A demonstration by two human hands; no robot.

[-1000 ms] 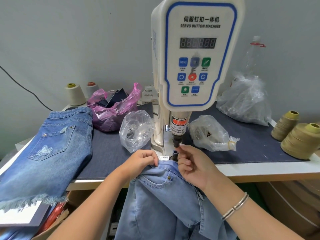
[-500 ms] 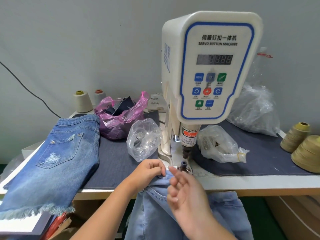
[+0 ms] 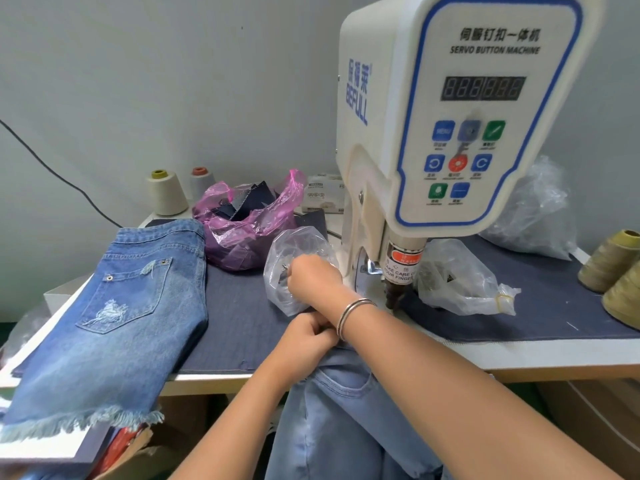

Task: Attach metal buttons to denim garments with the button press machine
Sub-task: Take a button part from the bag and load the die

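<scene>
The white servo button machine (image 3: 450, 133) stands on the table, its dark punch (image 3: 396, 292) pointing down. My left hand (image 3: 308, 336) is closed on the waistband of light blue jeans (image 3: 339, 410) that hang over the table's front edge. My right hand (image 3: 311, 273) reaches across to a clear plastic bag (image 3: 287, 251) left of the machine, fingers bunched at a small metal piece at the bag's opening. The lower die is hidden behind my right wrist.
Darker denim shorts (image 3: 114, 317) lie at the left on a navy mat (image 3: 239, 323). A pink bag of scraps (image 3: 242, 220), thread cones at the back left (image 3: 162, 192) and right (image 3: 609, 261), and another clear bag (image 3: 464, 282) surround the machine.
My right hand has left the die area in front of the punch and crossed leftward over my left hand to the clear bag. The view has moved closer to the machine.
</scene>
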